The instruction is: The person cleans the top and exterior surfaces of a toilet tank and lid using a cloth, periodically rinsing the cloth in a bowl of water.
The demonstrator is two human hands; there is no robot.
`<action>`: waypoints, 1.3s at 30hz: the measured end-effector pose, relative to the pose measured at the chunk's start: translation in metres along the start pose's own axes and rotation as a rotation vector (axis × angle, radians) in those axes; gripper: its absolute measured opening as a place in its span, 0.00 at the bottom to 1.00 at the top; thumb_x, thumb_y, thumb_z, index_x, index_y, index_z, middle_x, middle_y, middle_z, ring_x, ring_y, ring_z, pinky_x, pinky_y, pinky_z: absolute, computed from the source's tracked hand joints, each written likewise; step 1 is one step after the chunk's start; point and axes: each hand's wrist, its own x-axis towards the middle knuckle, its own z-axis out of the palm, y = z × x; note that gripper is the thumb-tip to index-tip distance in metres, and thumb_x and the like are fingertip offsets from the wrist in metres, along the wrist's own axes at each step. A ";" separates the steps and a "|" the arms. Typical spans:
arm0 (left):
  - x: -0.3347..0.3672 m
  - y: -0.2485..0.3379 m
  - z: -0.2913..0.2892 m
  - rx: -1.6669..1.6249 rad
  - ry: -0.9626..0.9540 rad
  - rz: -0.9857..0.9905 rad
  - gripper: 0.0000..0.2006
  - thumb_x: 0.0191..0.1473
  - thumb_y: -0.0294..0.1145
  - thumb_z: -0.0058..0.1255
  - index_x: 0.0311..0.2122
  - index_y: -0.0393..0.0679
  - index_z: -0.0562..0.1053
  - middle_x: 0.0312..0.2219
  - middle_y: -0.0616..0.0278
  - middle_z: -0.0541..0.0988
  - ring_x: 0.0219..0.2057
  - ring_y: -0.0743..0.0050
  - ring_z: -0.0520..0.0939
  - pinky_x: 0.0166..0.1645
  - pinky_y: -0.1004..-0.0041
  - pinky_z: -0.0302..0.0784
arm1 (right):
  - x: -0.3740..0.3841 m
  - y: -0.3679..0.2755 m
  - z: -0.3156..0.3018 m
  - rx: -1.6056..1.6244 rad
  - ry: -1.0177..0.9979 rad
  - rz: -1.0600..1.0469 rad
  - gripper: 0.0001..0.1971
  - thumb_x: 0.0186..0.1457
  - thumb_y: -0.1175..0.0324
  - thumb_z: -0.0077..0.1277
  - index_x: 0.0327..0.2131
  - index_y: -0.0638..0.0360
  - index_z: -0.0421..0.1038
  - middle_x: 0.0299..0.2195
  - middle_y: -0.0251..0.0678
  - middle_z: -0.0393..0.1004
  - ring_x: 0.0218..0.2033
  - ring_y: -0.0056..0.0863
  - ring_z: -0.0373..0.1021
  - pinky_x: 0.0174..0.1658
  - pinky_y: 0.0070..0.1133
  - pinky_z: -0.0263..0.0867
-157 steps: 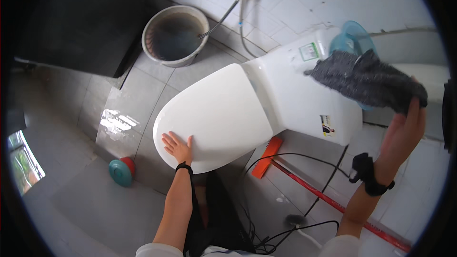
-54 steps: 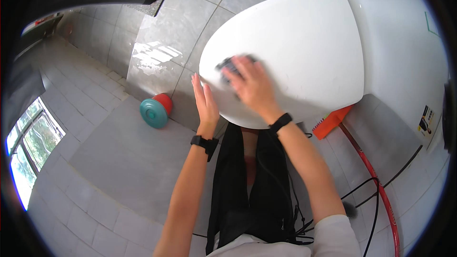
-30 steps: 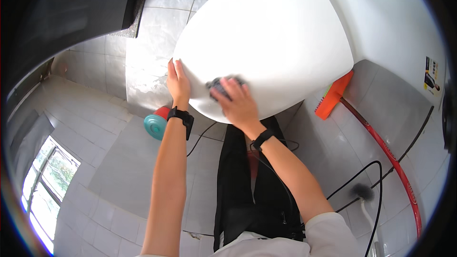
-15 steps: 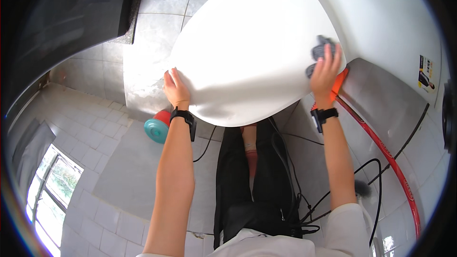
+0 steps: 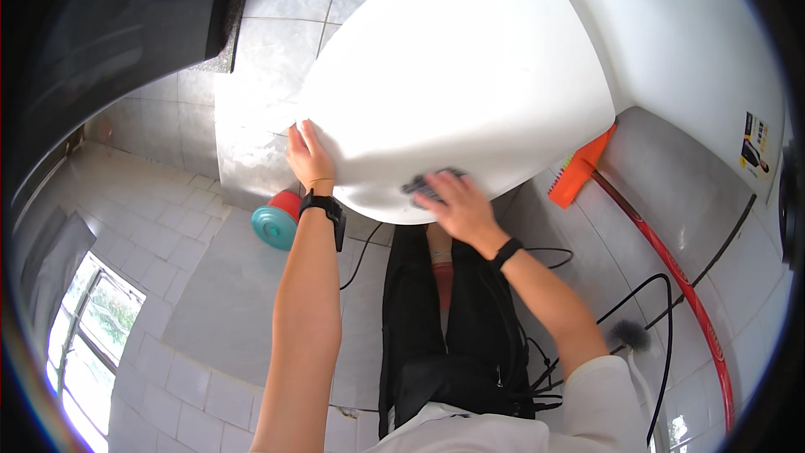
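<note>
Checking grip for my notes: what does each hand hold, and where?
Right hand presses a dark cloth under its fingers; left hand rests on the toilet lid edge.

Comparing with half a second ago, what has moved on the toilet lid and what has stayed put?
The right hand has swept the dark cloth from the lid's right edge, near the orange brush head, back to the front rim of the white toilet lid, and keeps pressing it there. The left hand stays flat on the lid's left edge; the teal and red thing on the floor is unmoved.
</note>
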 end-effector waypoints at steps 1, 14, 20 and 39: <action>-0.002 0.003 -0.002 -0.003 -0.004 -0.006 0.21 0.57 0.47 0.35 0.38 0.36 0.70 0.21 0.44 0.74 0.25 0.43 0.73 0.31 0.58 0.66 | 0.008 -0.018 0.011 0.014 -0.013 -0.035 0.23 0.49 0.71 0.45 0.51 0.37 0.64 0.52 0.32 0.62 0.51 0.30 0.61 0.50 0.28 0.59; -0.002 0.017 -0.013 -0.062 -0.018 -0.051 0.21 0.57 0.47 0.34 0.33 0.37 0.69 0.24 0.44 0.74 0.27 0.45 0.73 0.33 0.60 0.66 | 0.108 0.060 -0.052 -0.167 0.270 0.176 0.23 0.51 0.69 0.45 0.53 0.39 0.62 0.56 0.38 0.56 0.56 0.40 0.54 0.55 0.41 0.52; -0.004 0.017 -0.002 -0.090 0.000 0.024 0.19 0.57 0.45 0.36 0.30 0.37 0.68 0.16 0.46 0.70 0.19 0.46 0.70 0.26 0.60 0.63 | 0.176 0.159 -0.120 -0.384 0.535 0.168 0.20 0.55 0.66 0.45 0.53 0.42 0.62 0.56 0.39 0.56 0.58 0.43 0.52 0.56 0.44 0.50; -0.003 0.012 -0.001 -0.075 -0.011 -0.021 0.17 0.57 0.43 0.38 0.31 0.37 0.68 0.15 0.48 0.68 0.18 0.51 0.68 0.25 0.62 0.62 | 0.082 0.063 -0.067 -0.152 -0.151 -0.252 0.21 0.52 0.69 0.42 0.50 0.36 0.63 0.54 0.29 0.60 0.57 0.26 0.55 0.57 0.30 0.53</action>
